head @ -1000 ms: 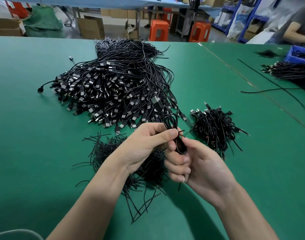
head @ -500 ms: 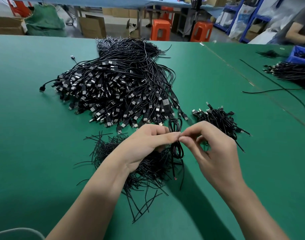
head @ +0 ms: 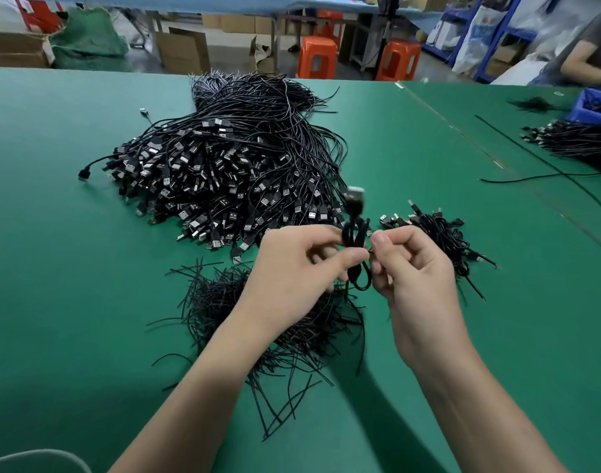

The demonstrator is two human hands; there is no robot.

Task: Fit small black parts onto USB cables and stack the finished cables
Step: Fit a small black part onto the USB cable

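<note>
Two bare forearms reach in from the bottom edge over the green table (head: pixel 70 302). The left hand (head: pixel 302 268) and right hand (head: pixel 415 274) meet just above the tabletop, and the folded USB cable (head: pixel 355 240) stands upright between them. The left thumb and forefinger pinch the bundle at its middle. The right hand's fingers are curled, and its thumb and forefinger pinch the bundle's right edge. Whether a small black part sits between those fingertips is too small to tell. The cable's plug (head: pixel 355 196) sticks up above both hands, blurred, and a loop hangs below them.

Beneath the left wrist lies a loose heap of thin black strands (head: pixel 224 302). Just beyond the right hand sits a small stack of bundled cables (head: pixel 442 233). Farther back, past the left hand, spreads the large pile of USB cables (head: pixel 224 172). At the far right are another cable pile (head: pixel 582 141) and a blue bin (head: pixel 595 107). Orange stools (head: pixel 317 58) stand behind the table.
</note>
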